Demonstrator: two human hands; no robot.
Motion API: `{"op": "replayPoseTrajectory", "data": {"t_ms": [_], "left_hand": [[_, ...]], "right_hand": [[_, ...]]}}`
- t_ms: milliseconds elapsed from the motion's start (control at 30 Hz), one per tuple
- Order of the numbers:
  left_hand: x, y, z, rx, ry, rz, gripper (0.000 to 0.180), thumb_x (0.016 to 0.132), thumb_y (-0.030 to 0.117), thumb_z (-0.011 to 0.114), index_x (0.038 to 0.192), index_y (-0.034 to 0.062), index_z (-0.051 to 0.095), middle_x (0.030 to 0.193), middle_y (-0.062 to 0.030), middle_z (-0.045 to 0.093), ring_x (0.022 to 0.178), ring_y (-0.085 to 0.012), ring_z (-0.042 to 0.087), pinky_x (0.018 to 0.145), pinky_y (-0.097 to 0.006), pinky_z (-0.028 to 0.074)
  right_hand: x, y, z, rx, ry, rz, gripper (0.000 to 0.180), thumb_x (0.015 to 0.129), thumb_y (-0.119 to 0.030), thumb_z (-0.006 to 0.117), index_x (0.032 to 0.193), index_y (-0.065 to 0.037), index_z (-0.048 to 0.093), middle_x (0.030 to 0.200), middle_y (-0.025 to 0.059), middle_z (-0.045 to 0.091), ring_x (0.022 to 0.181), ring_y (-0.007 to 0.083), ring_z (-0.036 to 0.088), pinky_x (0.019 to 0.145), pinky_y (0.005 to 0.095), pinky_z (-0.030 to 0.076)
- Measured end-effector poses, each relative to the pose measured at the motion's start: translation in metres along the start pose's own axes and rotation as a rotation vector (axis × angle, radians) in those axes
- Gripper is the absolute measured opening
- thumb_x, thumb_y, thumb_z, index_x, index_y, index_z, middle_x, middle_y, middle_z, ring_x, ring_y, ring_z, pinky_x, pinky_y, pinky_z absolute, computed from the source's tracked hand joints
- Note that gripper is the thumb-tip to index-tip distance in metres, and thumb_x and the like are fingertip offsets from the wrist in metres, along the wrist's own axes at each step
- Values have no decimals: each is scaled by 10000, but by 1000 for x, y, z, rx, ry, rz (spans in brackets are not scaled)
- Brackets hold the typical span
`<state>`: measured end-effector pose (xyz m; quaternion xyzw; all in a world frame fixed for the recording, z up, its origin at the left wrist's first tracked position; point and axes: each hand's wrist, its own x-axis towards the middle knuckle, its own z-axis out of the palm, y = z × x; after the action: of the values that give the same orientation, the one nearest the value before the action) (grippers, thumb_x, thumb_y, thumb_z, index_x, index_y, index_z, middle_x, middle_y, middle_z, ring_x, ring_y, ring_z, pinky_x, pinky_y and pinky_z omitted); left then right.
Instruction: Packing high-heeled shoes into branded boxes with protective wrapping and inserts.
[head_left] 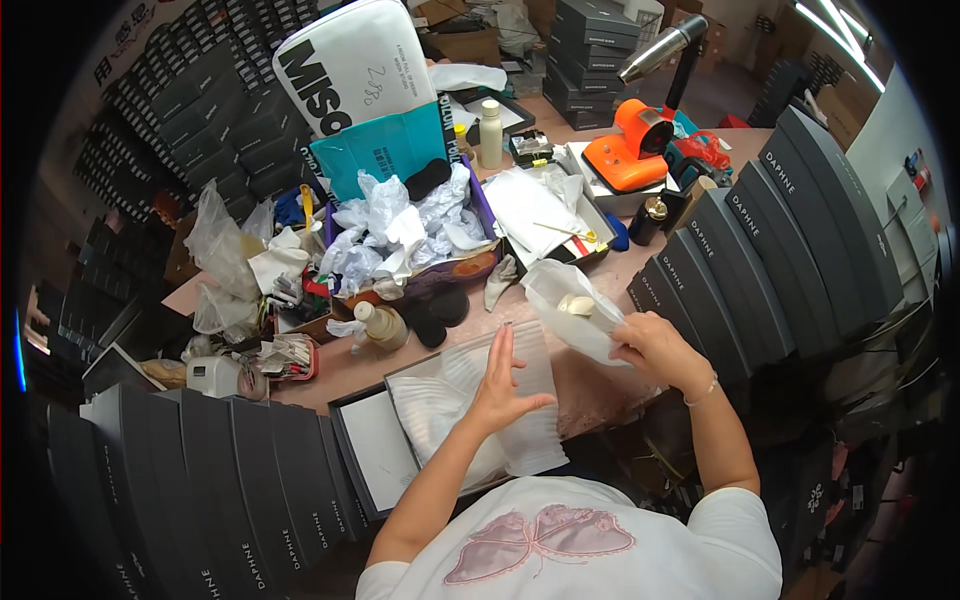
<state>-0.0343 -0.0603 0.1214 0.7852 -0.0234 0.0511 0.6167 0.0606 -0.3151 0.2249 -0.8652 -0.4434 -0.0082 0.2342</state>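
My right hand [662, 350] grips the edge of a translucent white bag [550, 284] above the table. Something cream-coloured [575, 304], perhaps a shoe, shows inside it; its full shape is hidden. To the left, my left hand [497, 388] is raised with fingers stretched and thumb apart, holding nothing. Below that hand lies an open dark shoe box [392, 378], lined with white ribbed foam wrap [533, 425] that spills over its right side. A white sheet [375, 450] lies at the box's left.
Stacks of dark shoe boxes stand left [250, 490] and right [735, 270]. Behind are a purple box of crumpled white paper [400, 225], a tray of white sheets [535, 210] and an orange device [632, 150]. A squat bottle [381, 326] stands near the open box.
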Motion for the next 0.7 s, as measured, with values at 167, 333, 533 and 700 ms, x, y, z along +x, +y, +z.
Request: {"op": "replayPoseTrajectory", "data": {"t_ms": [167, 333, 533, 700], "left_hand": [[46, 32, -30, -442, -361, 87, 971, 667, 263, 877, 1442, 53, 329, 1273, -125, 543, 1070, -172, 552, 850, -285, 486], [-20, 74, -38, -256, 32, 95, 452, 832, 253, 750, 1180, 14, 588, 1113, -85, 604, 996, -163, 577, 840, -291, 469], [-80, 103, -75, -28, 186, 330, 416, 763, 144, 791, 1115, 16, 609, 1091, -96, 593, 970, -229, 597, 806, -329, 487], [-115, 104, -112, 87, 409, 288, 225, 790, 48, 745, 995, 19, 657, 1039, -85, 609, 926, -183, 604, 800, -266, 480]], "right_hand": [[14, -78, -52, 83, -71, -245, 199, 783, -215, 729, 809, -59, 607, 654, 86, 531, 602, 282, 541, 563, 385, 425], [36, -109, -35, 419, -25, -127, 190, 787, -156, 742, 785, -42, 590, 629, 100, 544, 536, 246, 541, 498, 335, 407], [78, -174, 1, 650, -176, -259, 153, 807, -96, 705, 877, -27, 588, 685, 110, 591, 564, 227, 580, 550, 304, 457], [111, -202, 24, 1232, -209, -252, 173, 838, -37, 658, 1006, -2, 632, 940, 121, 683, 723, 165, 650, 638, 266, 502]]}}
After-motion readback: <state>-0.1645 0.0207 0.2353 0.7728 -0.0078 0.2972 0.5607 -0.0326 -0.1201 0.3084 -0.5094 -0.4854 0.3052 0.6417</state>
